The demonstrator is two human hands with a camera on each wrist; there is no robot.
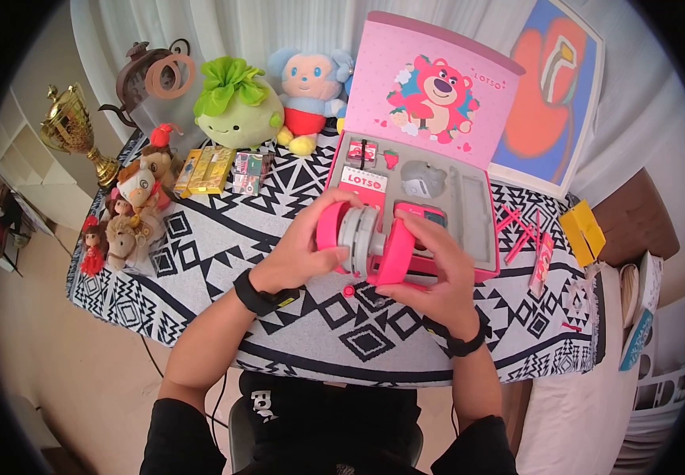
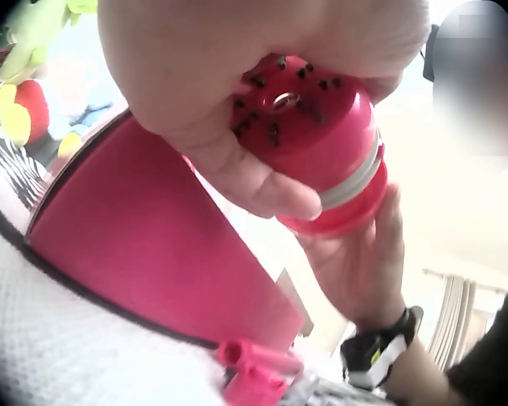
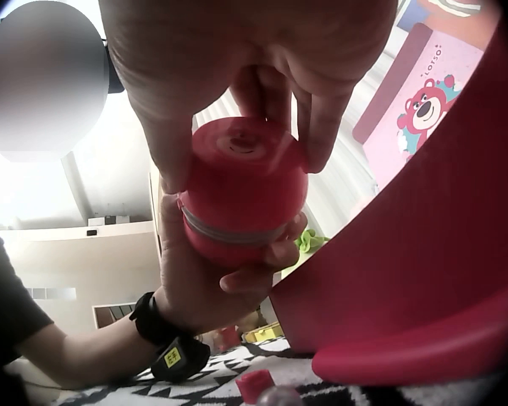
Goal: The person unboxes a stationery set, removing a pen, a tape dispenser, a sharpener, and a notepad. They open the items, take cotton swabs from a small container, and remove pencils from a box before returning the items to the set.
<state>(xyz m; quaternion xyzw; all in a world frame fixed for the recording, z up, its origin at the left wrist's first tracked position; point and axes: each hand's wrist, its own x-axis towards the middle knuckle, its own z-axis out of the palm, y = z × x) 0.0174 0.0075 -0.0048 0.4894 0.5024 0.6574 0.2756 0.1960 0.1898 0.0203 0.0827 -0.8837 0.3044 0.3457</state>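
Between my two hands is a round pink-and-grey spool-shaped thing (image 1: 360,240), pink at both ends with grey discs in the middle. My left hand (image 1: 295,252) grips its left end, thumb on the grey discs. My right hand (image 1: 447,273) holds the pink right end (image 1: 398,252) between thumb and fingers. The left wrist view shows a pink end face (image 2: 334,110) with a centre hole and dark specks. The other pink end (image 3: 250,178) shows under my right fingers. Behind it, an open pink gift box (image 1: 481,271) holds a LOTSO notepad (image 1: 358,180) and a grey moulded tray (image 1: 457,214).
A small pink ring (image 1: 349,291) lies on the patterned cloth (image 1: 279,340) below my hands. Pink sticks (image 1: 520,237) and a yellow box (image 1: 582,232) lie to the right. Plush toys (image 1: 239,111), dolls (image 1: 132,210) and a gold trophy (image 1: 73,127) stand on the left.
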